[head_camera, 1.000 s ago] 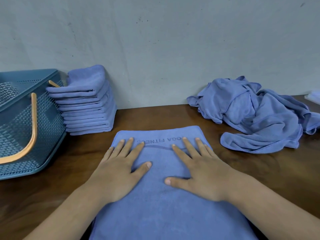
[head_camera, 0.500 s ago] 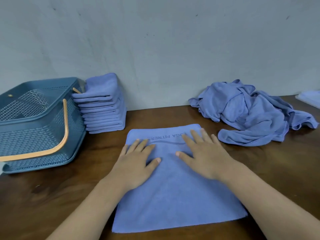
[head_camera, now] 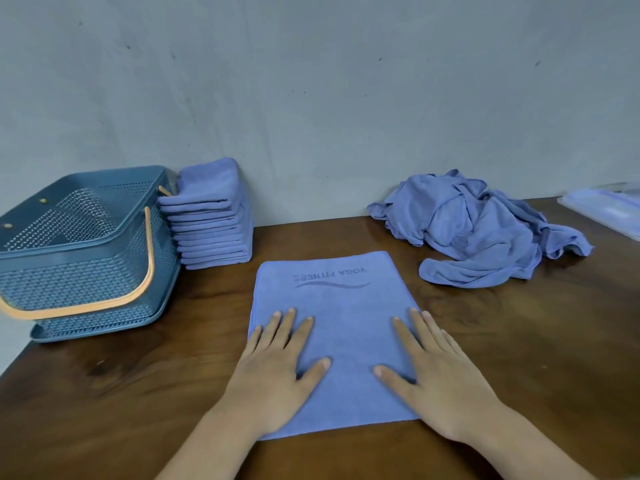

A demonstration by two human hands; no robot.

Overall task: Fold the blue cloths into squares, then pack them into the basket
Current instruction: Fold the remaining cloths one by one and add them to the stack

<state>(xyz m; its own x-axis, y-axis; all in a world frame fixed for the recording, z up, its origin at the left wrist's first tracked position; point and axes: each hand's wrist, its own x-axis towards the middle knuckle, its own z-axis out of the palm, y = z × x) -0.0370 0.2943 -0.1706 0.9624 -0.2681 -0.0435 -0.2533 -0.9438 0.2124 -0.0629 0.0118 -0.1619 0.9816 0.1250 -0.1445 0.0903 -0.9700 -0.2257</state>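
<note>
Since last frame, left hand and right hand have slid from logo end to near half of cloth. Both flat, fingers straight, gripping nothing. Cloth on surface, long axis running away from hands; I judge both equally near.

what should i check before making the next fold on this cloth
1. The blue cloth lies flat on the wooden table: ok.
2. Left hand and right hand press flat on its near half: ok.
3. Near right corner squared: cannot tell, the right hand covers it.
4. Unfolded pile lies apart from the blue cloth: ok.
5. Folded stack beside the basket stands tidy: ok.
</note>
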